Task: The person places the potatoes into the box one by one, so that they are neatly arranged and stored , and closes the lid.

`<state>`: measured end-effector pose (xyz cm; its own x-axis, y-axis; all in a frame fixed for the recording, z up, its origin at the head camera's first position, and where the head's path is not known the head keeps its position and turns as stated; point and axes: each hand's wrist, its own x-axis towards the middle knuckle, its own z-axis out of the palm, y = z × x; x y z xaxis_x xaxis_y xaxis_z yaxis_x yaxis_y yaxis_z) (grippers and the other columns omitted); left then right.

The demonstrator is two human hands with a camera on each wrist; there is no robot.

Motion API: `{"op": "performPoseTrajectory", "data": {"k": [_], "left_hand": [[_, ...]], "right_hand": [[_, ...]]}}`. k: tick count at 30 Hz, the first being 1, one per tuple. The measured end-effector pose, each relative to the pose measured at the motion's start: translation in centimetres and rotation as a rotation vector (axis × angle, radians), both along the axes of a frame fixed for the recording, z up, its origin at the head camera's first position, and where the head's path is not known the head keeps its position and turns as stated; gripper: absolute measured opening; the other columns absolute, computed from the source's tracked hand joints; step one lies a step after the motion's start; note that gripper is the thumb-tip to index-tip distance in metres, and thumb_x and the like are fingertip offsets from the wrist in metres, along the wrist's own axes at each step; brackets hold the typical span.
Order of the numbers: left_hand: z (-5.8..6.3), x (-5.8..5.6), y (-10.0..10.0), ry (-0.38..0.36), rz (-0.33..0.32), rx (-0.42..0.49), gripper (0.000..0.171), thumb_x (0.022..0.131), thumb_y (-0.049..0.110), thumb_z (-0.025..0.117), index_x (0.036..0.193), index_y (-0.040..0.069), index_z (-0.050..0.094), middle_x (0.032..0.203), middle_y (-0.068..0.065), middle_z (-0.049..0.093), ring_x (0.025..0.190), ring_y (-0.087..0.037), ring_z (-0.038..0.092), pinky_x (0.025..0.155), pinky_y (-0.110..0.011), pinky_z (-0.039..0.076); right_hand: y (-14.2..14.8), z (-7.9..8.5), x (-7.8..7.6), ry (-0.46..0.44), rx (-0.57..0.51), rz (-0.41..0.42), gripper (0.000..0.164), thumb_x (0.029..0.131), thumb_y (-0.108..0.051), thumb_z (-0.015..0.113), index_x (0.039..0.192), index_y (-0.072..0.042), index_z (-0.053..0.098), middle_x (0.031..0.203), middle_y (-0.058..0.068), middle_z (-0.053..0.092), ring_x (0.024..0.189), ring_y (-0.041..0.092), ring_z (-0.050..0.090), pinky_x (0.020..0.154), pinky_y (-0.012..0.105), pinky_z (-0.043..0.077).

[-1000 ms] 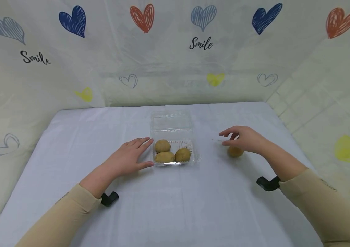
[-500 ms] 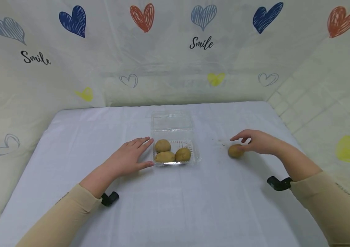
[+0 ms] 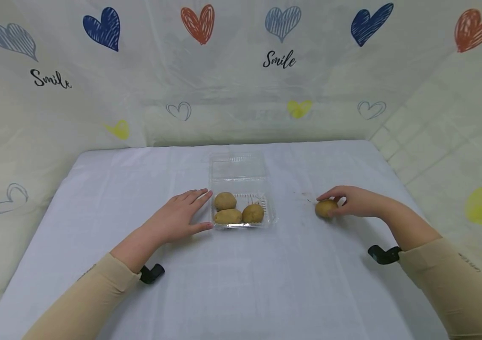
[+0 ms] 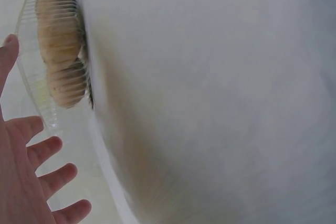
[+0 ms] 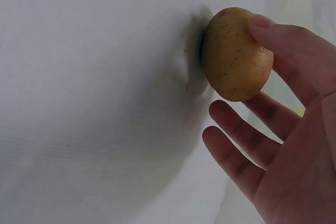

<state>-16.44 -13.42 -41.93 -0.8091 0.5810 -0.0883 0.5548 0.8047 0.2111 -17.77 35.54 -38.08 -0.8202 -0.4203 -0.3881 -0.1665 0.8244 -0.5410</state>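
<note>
A speckled tan potato point(image 3: 324, 208) — pinched by the right hand point(image 3: 359, 200) — is right of an open clear plastic clamshell point(image 3: 238, 169); inside lie three more potatoes point(image 3: 252, 214), the left hand point(image 3: 176, 218) at its side.

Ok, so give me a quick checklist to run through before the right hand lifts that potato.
1. Hand placed on potato: ok. The right hand has its thumb against the loose potato.
2. Grip firm enough to lift: cannot tell. The potato partly hides the finger contact.
3. Lid open: ok. The clear lid is folded back, away from the person.
4. Container held steady: cannot tell. The left hand is at the left side of the clear container, but its pressure doesn't show.
5. Room inside: ok, probably. Beside three potatoes, the back right shows bare floor.
6. Cloth clean: not ok. Small specks lie near the loose potato.
</note>
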Motion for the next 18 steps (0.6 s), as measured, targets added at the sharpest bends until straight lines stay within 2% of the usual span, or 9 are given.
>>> {"op": "performPoseTrajectory", "data": {"k": [8, 18], "left_hand": [[-0.07, -0.03, 0.0, 0.008, -0.004, 0.008, 0.089, 0.091, 0.07, 0.051, 0.16, 0.022, 0.021, 0.162, -0.002, 0.025, 0.147, -0.03, 0.026, 0.116, -0.053, 0.026], [-0.04, -0.01, -0.08, 0.01, -0.009, 0.001, 0.091, 0.09, 0.075, 0.045, 0.16, 0.023, 0.02, 0.162, -0.001, 0.025, 0.147, -0.029, 0.026, 0.116, -0.053, 0.027]], "right_hand": [[0.04, -0.22, -0.1, -0.023, 0.008, -0.011, 0.046, 0.091, -0.03, 0.074, 0.134, -0.018, 0.064, 0.127, 0.007, 0.06, 0.112, 0.029, 0.054, 0.086, 0.037, 0.05], [-0.15, -0.48, 0.01, -0.007, -0.004, -0.034, 0.044, 0.09, -0.029, 0.074, 0.131, -0.017, 0.065, 0.128, 0.008, 0.06, 0.115, 0.03, 0.054, 0.092, 0.042, 0.05]]}}
